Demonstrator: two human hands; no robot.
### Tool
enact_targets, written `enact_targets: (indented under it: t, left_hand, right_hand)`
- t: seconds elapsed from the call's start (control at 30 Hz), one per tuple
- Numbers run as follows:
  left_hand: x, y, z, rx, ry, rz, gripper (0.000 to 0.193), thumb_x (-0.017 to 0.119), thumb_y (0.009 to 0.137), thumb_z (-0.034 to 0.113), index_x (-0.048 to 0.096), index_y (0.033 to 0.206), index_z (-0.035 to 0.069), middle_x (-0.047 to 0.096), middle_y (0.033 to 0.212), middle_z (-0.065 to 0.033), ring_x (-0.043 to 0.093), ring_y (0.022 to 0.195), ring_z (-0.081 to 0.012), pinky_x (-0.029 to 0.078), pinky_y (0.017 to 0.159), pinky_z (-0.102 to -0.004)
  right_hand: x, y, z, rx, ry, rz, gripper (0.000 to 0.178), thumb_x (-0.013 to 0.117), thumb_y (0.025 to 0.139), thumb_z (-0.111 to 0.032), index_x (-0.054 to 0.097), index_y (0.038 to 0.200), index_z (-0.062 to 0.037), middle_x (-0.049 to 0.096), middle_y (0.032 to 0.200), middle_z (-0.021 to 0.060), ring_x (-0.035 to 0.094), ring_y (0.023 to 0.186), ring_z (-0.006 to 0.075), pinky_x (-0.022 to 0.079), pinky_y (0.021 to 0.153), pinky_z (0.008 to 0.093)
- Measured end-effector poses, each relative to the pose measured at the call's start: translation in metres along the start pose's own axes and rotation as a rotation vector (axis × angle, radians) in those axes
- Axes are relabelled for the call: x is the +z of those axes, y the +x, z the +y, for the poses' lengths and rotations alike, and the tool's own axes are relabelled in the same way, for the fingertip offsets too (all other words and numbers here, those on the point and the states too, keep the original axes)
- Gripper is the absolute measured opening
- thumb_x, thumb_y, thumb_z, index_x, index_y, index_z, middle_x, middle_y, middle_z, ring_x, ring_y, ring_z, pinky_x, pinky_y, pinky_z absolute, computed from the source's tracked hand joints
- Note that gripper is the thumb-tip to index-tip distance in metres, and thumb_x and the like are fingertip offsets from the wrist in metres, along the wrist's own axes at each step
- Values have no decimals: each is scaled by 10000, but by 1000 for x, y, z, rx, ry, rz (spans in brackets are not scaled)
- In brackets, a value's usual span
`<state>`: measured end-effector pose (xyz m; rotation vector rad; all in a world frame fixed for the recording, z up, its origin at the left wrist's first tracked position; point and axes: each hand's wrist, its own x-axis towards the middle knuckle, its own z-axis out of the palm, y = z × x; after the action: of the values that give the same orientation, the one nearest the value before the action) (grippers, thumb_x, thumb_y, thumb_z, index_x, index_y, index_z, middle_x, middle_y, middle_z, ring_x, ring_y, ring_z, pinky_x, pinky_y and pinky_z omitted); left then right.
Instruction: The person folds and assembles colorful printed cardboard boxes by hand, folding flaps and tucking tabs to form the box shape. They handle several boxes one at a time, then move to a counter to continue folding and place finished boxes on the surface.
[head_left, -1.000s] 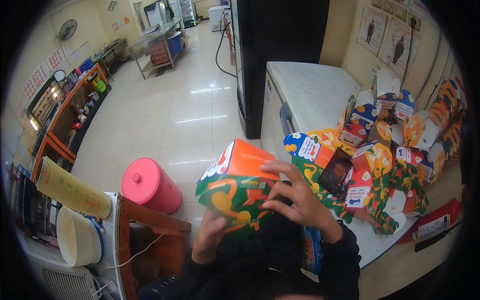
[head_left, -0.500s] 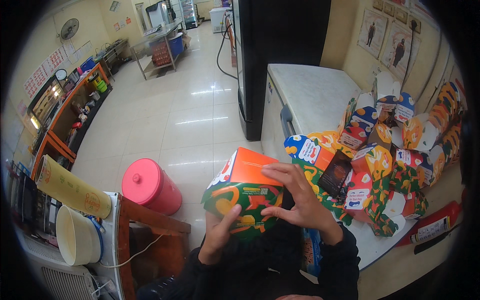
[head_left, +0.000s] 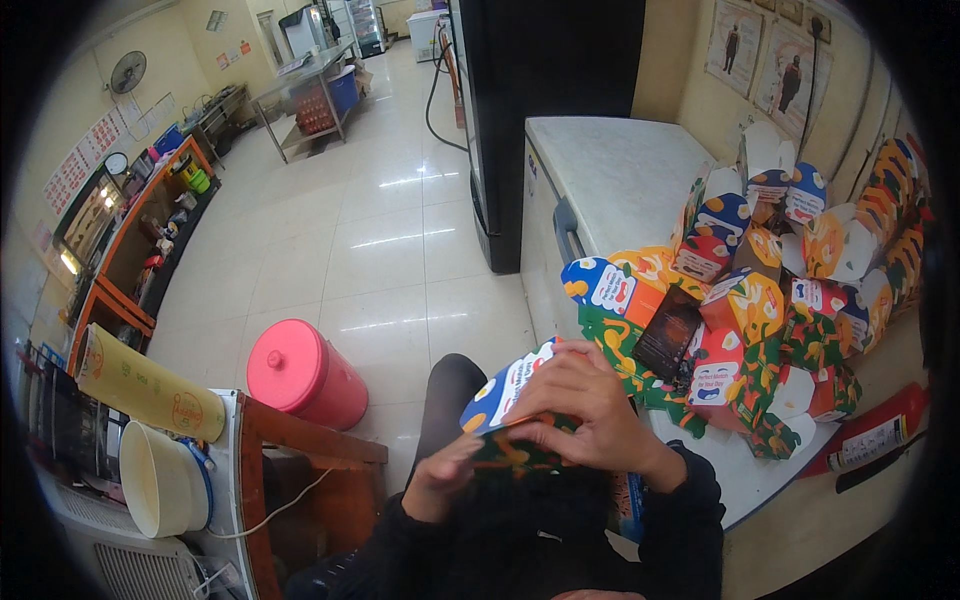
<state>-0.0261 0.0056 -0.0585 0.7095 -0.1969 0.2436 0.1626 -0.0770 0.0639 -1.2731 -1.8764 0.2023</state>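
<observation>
In front of my lap is a folding paper food carton [head_left: 490, 402], with a blue and white patterned flap uppermost and a green patterned side below. My right hand [head_left: 585, 415] grips it from the right, fingers bent over the top flap and thumb along its front edge. At the carton's lower left corner is my left hand [head_left: 443, 482], smeared by motion; whether it touches the carton is unclear. Beside me on the right, a heap of similar cartons [head_left: 735, 375], some folded up and some flat, covers much of a white-topped chest [head_left: 620, 165].
A dark brown packet [head_left: 667, 338] lies among the cartons. A red fire extinguisher [head_left: 880, 430] is at the right edge. To the left are a lidded pink bin [head_left: 300, 365], a table [head_left: 228, 440] with a cream tub [head_left: 160, 480] and a yellow cylinder [head_left: 150, 385]. A black cabinet [head_left: 560, 70] stands ahead.
The carton has turned and tipped lower: its orange panel no longer shows and the blue and white flap is up. My right fingers have closed over it; my left hand has shifted slightly.
</observation>
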Motion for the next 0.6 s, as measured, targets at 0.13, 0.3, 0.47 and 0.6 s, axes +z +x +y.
enact_targets:
  t: [0.13, 0.3, 0.47, 0.6]
  left_hand:
    - [-15, 7, -5, 96, 5, -75, 1034, 763, 645, 367, 174, 1420, 18, 220, 1450, -131, 226, 1340, -280, 220, 1078, -422]
    - [47, 26, 14, 121, 437, 613, 479, 608, 865, 89, 402, 1293, 25, 520, 1198, -79, 502, 1117, -177, 433, 932, -320]
    - [62, 20, 16, 257, 606, 697, 313, 541, 915, 89, 476, 1209, 5, 566, 1102, -59, 558, 1001, -130, 480, 852, -269]
    - [64, 28, 9, 288, 661, 719, 294, 536, 917, 84, 491, 1195, -1, 580, 1085, -62, 569, 979, -121, 491, 829, -260]
  right_hand:
    - [1, -2, 2, 122, 166, 248, 103, 696, 762, -97, 662, 859, -86, 653, 835, 39, 598, 827, 203, 403, 867, 371]
    - [24, -4, 14, 74, 160, 399, 154, 661, 771, -118, 686, 923, -133, 658, 933, 35, 598, 872, 231, 423, 813, 353]
    - [15, 3, 10, -88, 15, 167, 201, 667, 777, -124, 688, 977, -127, 611, 1106, 92, 586, 988, 256, 430, 882, 354]
    - [25, 0, 19, 122, 351, 162, 216, 734, 732, -142, 678, 930, -76, 627, 1084, 103, 578, 1044, 235, 418, 928, 373]
